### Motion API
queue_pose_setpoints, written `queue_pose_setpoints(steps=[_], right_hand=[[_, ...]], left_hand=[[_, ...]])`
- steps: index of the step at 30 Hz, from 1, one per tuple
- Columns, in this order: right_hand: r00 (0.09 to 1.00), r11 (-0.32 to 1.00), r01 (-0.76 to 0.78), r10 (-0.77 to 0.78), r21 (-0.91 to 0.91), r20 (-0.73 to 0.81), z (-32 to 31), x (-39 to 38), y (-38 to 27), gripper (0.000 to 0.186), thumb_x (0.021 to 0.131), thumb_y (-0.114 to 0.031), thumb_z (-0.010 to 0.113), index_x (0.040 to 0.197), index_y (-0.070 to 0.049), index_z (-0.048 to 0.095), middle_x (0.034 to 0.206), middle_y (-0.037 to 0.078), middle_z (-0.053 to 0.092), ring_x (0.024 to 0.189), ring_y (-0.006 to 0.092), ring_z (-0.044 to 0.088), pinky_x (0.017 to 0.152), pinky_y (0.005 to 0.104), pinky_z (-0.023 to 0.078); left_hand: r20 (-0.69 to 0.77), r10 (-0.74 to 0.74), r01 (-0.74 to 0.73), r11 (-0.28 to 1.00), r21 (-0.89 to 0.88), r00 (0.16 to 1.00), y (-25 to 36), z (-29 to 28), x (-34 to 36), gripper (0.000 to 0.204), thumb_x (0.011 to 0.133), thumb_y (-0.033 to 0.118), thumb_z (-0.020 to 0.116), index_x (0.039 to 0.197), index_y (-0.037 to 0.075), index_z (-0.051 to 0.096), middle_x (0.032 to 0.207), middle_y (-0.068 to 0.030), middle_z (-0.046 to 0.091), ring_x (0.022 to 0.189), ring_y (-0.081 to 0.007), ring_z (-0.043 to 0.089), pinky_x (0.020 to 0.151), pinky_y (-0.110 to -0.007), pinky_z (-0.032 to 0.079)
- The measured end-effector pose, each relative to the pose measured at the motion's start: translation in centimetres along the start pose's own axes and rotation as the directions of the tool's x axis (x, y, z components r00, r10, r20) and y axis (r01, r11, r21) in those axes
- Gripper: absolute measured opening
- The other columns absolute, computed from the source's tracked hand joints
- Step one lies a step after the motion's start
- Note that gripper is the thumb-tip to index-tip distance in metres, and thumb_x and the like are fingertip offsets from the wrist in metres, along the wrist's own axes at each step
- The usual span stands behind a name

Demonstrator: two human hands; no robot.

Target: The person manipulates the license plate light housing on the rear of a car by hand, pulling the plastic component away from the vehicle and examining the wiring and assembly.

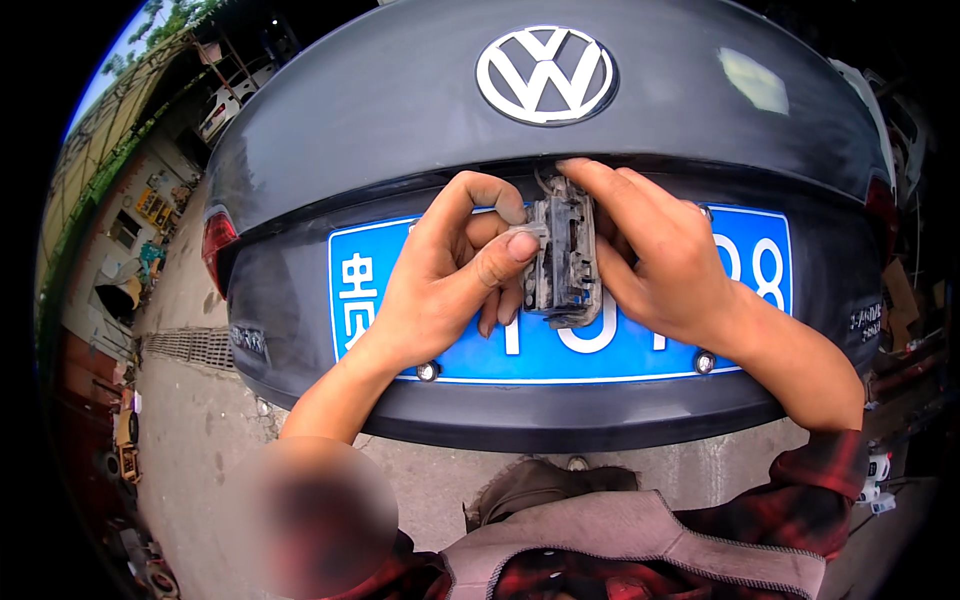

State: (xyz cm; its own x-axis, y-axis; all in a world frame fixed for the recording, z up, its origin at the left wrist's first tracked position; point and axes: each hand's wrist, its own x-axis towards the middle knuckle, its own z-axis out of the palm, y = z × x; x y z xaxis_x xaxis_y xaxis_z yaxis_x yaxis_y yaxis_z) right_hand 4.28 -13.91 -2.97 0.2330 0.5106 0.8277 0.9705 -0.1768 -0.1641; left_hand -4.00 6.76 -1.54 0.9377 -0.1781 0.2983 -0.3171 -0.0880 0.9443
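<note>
Between my two hands is a dusty black plastic car part, a boxy housing with ribs and clips, held upright in front of a blue licence plate. My left hand pinches its left side between thumb and fingers. From the other side my right hand grips it, with the index finger at its top, close under the trunk lid's lower edge. A short dark wire or cable shows at the part's upper end. My fingers hide some of the part and the middle of the plate.
The dark grey trunk lid carries a round chrome badge. Below the plate runs the lid's lower lip. A floor grate lies to the left, and clutter lines the left wall. Red tail lamps flank the car.
</note>
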Motion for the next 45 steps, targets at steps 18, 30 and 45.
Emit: queue_pose_setpoints(steps=[18,30,45], right_hand=[[0.984,0.980,-0.167,0.160,0.105,0.071,-1.4,0.3,-0.2,0.053,0.075,-0.002,0.079,0.124,0.001,0.060,0.104,0.020,0.070,0.092,0.0323,0.072,0.078,0.0356,0.057],[0.880,0.865,-0.467,0.436,0.181,0.189,-2.0,0.3,-1.3,0.027,0.094,0.002,0.058,0.121,0.003,0.060,0.087,0.007,0.071,0.065,0.0110,0.067,0.057,0.0210,0.050],[0.940,0.945,-0.317,0.302,0.081,0.156,-2.2,0.3,-0.4,0.042,0.079,0.004,0.074,0.119,0.000,0.062,0.096,0.013,0.074,0.091,0.0241,0.074,0.076,0.0329,0.057]], left_hand=[[0.113,0.131,-0.122,0.989,-0.079,0.985,0.6,0.7,2.0,0.038,0.096,0.016,0.068,0.123,-0.001,0.049,0.078,-0.0083,0.062,0.058,-0.0121,0.061,0.047,-0.021,0.047],[0.057,0.297,-0.302,0.941,0.155,0.953,0.5,0.6,3.8,0.034,0.091,0.015,0.074,0.119,-0.001,0.062,0.066,-0.0004,0.058,0.058,-0.0057,0.053,0.051,-0.023,0.040],[0.321,0.720,-0.675,0.270,0.687,0.615,0.1,1.7,3.7,0.067,0.062,0.015,0.085,0.124,0.004,0.062,0.117,-0.0155,0.061,0.093,-0.0305,0.067,0.075,-0.039,0.059]])
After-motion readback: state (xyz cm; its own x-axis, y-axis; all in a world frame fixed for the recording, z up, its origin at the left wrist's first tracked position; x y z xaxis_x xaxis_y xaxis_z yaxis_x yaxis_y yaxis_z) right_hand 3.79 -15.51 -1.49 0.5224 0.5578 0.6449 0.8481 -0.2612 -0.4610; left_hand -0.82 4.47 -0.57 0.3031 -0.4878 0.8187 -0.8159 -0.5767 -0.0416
